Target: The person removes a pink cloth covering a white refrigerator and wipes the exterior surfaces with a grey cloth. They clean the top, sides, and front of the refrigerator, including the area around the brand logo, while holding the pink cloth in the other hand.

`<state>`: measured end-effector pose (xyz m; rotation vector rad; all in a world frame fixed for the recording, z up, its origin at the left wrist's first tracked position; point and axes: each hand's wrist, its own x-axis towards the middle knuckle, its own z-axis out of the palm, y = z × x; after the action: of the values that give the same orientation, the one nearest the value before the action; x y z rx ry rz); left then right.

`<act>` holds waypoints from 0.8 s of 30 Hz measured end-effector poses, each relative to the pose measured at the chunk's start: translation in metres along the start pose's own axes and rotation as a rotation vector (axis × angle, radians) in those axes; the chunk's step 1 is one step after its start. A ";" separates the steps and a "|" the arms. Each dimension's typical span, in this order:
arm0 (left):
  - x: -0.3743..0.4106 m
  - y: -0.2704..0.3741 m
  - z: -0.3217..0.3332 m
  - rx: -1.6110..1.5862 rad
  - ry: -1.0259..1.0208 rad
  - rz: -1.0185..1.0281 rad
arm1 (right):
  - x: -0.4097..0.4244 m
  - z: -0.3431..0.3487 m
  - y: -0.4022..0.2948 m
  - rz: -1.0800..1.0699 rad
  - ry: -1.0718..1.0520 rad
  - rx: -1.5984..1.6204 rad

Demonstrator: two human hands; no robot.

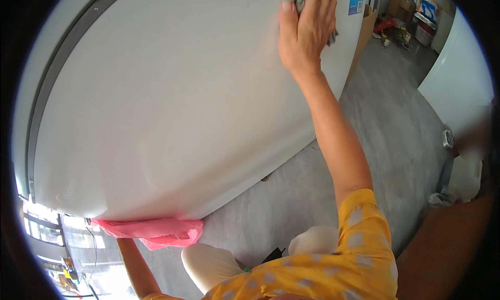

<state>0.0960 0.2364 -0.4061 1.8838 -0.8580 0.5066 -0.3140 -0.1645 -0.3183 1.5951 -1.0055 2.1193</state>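
Observation:
A large light-grey appliance panel (164, 104), perhaps a chest freezer's, fills the view before me, edged by a dark strip (43, 89) at the left. My right hand (308, 34) lies against the panel's upper right, its fingers over a crumpled grey rag (333, 38). Bits of that rag show beside the thumb and under the palm's edge; the fingertips run out at the top. At the lower left my left forearm reaches up to a pink cloth (168, 229) beside the panel's near end. The cloth hides my left hand, so its grip is not visible.
Grey floor (383, 100) runs along the panel's right side. A cardboard sheet (361, 42) stands at its far end, near piled boxes and bags (414, 15). A white panel (461, 73) curves in at the right, above a pale plastic container (465, 177). A brown surface (441, 237) lies lower right.

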 end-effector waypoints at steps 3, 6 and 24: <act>0.000 -0.003 -0.003 0.012 0.000 -0.013 | 0.012 0.006 -0.040 -0.010 -0.186 -0.024; 0.002 -0.004 -0.004 0.012 -0.003 -0.019 | -0.033 -0.001 -0.097 -0.316 -0.152 0.191; 0.002 -0.012 -0.009 -0.039 -0.042 -0.044 | -0.038 0.001 -0.037 -0.160 -0.126 0.200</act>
<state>0.1070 0.2472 -0.4077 1.8794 -0.8465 0.4225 -0.2773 -0.1327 -0.3405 1.8567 -0.6921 2.0866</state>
